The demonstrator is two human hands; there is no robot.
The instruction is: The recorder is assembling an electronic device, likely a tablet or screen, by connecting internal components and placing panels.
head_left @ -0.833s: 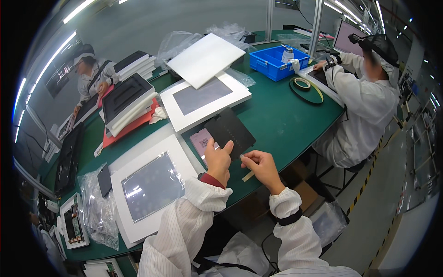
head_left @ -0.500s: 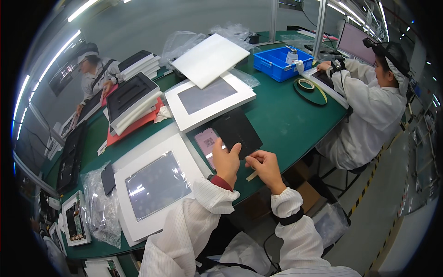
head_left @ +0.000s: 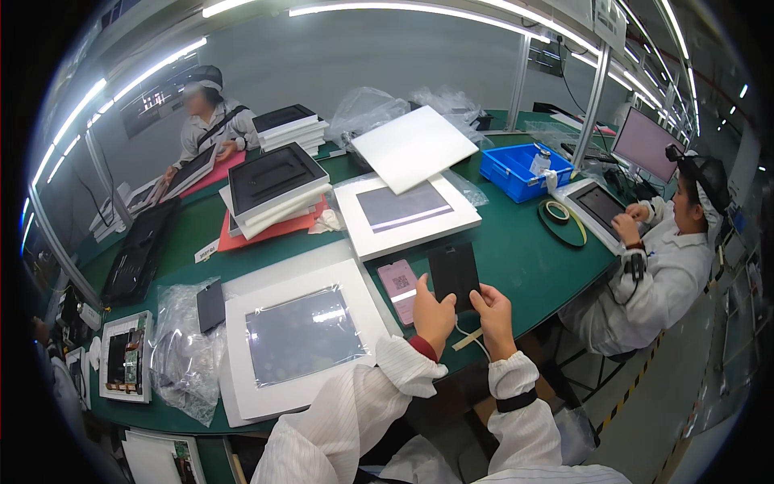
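A thin black rectangular panel [head_left: 453,270] is held up over the near table edge. My left hand [head_left: 435,315] is closed on its lower left corner, thumb on the face towards me. My right hand [head_left: 493,323] pinches the lower right corner. Below that hand a narrow beige strip [head_left: 468,339] sticks out, with a thin pale cable beside it; how they join the panel is hidden. Just left of the panel lies a pink-screened phone [head_left: 397,284] showing a square code. Left of my hands rests a white-framed screen [head_left: 305,329] under clear film.
Behind the panel are another white-framed screen [head_left: 403,208] and a white foam sheet [head_left: 415,149]. A blue bin [head_left: 512,173] and tape rolls [head_left: 556,212] stand at right. Black trays [head_left: 278,177] are stacked at left. Two co-workers sit at the green table [head_left: 500,242].
My view has tilted up. The black panel has turned from slanted to nearly upright. My right hand has moved from the strip below the panel up to its lower right corner.
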